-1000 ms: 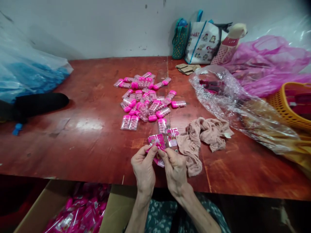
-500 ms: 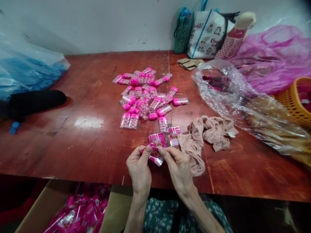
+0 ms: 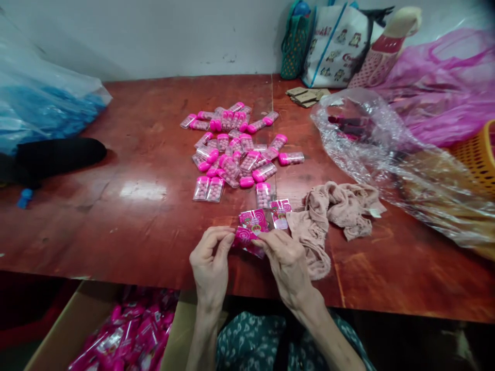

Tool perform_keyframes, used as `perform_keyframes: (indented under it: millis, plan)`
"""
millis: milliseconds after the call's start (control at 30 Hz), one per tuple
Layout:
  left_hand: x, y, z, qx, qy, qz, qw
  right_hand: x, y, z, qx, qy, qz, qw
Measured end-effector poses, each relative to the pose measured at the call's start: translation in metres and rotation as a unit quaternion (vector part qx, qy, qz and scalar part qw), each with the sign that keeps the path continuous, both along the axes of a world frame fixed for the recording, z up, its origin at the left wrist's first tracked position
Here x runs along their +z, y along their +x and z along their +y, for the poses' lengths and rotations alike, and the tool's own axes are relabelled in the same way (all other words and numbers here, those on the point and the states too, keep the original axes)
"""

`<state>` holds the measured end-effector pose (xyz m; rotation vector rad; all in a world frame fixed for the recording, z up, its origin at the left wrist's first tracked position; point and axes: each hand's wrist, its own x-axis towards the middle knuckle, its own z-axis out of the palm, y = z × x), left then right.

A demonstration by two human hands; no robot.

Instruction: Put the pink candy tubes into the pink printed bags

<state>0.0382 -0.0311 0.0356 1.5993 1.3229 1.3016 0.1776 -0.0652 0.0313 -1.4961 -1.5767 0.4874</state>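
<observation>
While both hands met at the near edge of the table (image 3: pixel 116 206), the left hand (image 3: pixel 211 265) and the right hand (image 3: pixel 288 263) pinched a small pink packet (image 3: pixel 247 239) between thumb and fingertips, each closed on one end of it. The packet hung just above the tabletop, its long axis running roughly left to right and slightly tilted, the printed face turned up. Just beyond it lay another printed packet (image 3: pixel 280 211), and farther back a loose heap of pink-capped clear cases (image 3: pixel 235 149). A crumpled beige cloth (image 3: pixel 332 211) sat just beside the right hand. The reddish-brown wooden surface was glossy; clear plastic sheeting (image 3: pixel 386 154) spread to the right, bags (image 3: pixel 336 46) stood against the pale wall, and a cardboard box (image 3: pixel 127 335) of pink packets sat below the edge.
</observation>
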Motion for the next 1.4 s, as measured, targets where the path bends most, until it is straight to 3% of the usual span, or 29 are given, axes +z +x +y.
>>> perform_keyframes:
  millis: [300,400,500,600,867,1000,1167,1400]
  plan:
    - [-0.004,0.004,0.0,-0.031,0.023,-0.016,0.999,-0.002,0.002,0.001,0.013,-0.027,0.007,1.0]
    - [-0.004,0.007,-0.001,-0.011,-0.036,-0.074,0.997,0.0,0.002,0.002,0.024,-0.039,0.038,0.998]
    - [-0.005,0.01,-0.003,-0.003,-0.122,-0.184,0.975,0.004,0.001,0.002,0.036,-0.06,0.093,0.993]
    - [-0.004,0.012,-0.005,0.003,-0.162,-0.24,0.957,0.01,-0.001,0.002,0.046,-0.103,0.166,0.98]
    - [-0.007,0.018,-0.007,0.092,-0.126,-0.229,0.961,0.011,-0.006,0.002,0.052,-0.197,0.291,0.935]
    - [-0.007,0.018,-0.006,0.076,-0.141,-0.256,0.953,0.007,-0.007,0.002,0.042,-0.196,0.293,0.935]
    - [0.001,0.013,-0.003,-0.021,-0.146,-0.291,0.945,0.005,-0.008,0.003,0.021,-0.189,0.287,0.939]
    - [-0.001,0.011,-0.002,0.065,-0.175,-0.296,0.937,0.013,-0.012,0.001,0.043,-0.189,0.275,0.942]
